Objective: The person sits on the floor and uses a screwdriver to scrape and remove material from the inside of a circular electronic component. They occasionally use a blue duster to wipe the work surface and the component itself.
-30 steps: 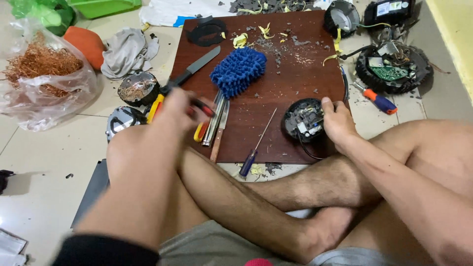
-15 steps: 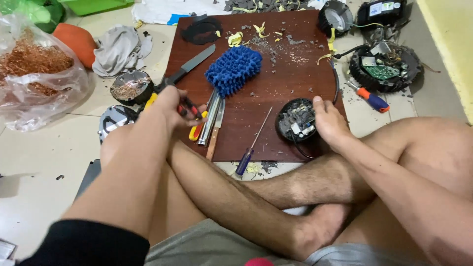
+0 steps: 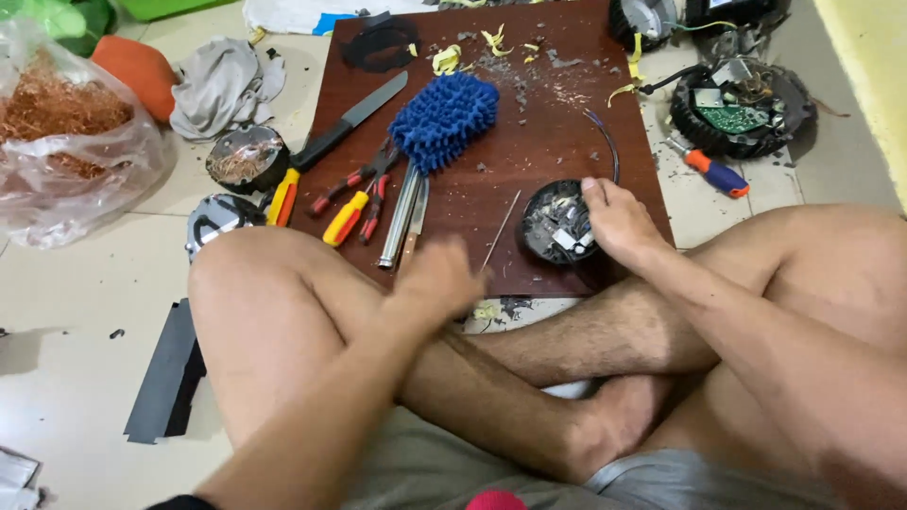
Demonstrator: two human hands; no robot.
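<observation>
My right hand rests on a round black motor part at the near edge of a brown board; its thumb lies over the rim and the fingers wrap the right side. My left hand is blurred, its fingers curled, at the near end of a thin screwdriver that lies on the board. The screwdriver's handle is hidden by that hand, so I cannot tell whether the hand grips it. Both hands reach out over my crossed bare legs.
On the board lie a blue duster head, a knife, red and yellow pliers and flat metal tools. An opened round device, an orange screwdriver, coil parts and a bag of copper wire lie around.
My left hand has left the pliers at the board's left and swung right to the thin screwdriver's near end. My right hand stays on the black motor part.
</observation>
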